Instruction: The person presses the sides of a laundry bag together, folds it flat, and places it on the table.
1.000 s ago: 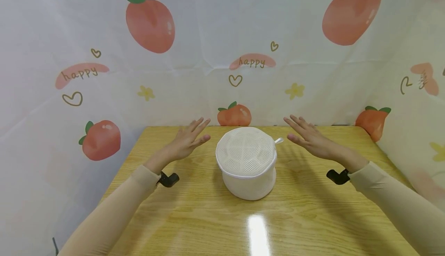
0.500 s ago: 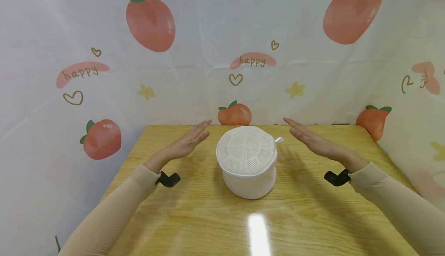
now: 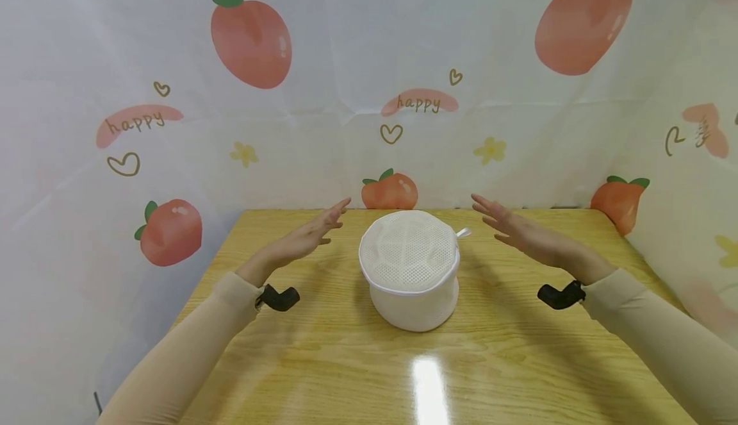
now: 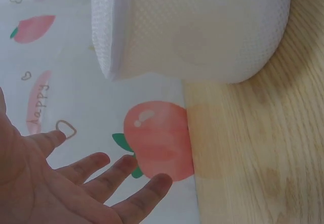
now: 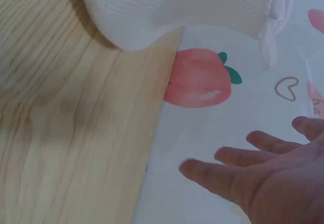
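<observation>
A white, round mesh laundry bag (image 3: pixel 409 271) stands upright on the wooden table, its flat mesh top edged in white trim. From its right side sticks a small white loop (image 3: pixel 464 233). To the left of the bag hovers my left hand (image 3: pixel 300 239), empty, with fingers spread and extended. My right hand (image 3: pixel 526 236) mirrors it on the other side, also raised and holding nothing. Both wrist views show a gap between the bag and the spread fingers (image 4: pixel 144 198) of the left hand and those of the right hand (image 5: pixel 263 168).
Bare wood of the table (image 3: pixel 323 361) extends around the bag, with a bright light reflection in front. A white cloth backdrop (image 3: pixel 323 124) printed with fruit and hearts hangs behind the table and along its sides. A black wrist camera mount (image 3: pixel 280 298) shows below each hand.
Both hands stay at about the same place but have turned slightly. Their fingers, held together half a second ago, are now spread apart. The bag has not moved.
</observation>
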Demonstrator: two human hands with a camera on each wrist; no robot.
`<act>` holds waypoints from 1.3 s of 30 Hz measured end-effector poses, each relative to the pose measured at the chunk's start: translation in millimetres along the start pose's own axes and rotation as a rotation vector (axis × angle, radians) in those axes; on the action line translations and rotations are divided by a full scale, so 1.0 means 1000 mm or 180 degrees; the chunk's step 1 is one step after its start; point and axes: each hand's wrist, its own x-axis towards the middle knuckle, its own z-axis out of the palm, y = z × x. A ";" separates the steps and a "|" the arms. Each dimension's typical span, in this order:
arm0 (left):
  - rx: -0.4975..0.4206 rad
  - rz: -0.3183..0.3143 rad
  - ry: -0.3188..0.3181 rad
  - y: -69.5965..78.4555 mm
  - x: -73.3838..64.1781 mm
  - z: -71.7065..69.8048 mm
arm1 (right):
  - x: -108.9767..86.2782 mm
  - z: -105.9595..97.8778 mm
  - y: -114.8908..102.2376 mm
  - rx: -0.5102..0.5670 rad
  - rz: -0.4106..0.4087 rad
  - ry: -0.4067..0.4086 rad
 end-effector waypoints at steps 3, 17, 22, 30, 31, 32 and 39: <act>-0.0204 -0.0042 -0.0015 0.001 0.000 -0.001 | 0.002 -0.003 0.000 0.0354 0.0062 -0.0083; -0.0469 -0.0075 -0.0006 -0.001 0.001 -0.003 | 0.005 -0.005 0.004 0.0845 0.0120 -0.0226; -0.0582 -0.0111 -0.0041 -0.003 0.002 0.000 | 0.006 -0.002 0.004 0.0878 0.0150 -0.0209; -0.1246 -0.0158 -0.0070 -0.009 0.005 0.006 | 0.005 0.000 0.007 0.1115 0.0098 -0.0274; -0.1332 -0.0148 -0.0075 -0.010 0.005 0.007 | 0.005 0.000 0.008 0.1146 0.0081 -0.0289; -0.1403 -0.0135 -0.0084 -0.011 0.005 0.008 | 0.005 0.001 0.008 0.1185 0.0069 -0.0301; -0.1643 -0.0060 -0.0136 -0.018 0.006 0.014 | 0.007 0.006 0.014 0.1419 0.0083 -0.0336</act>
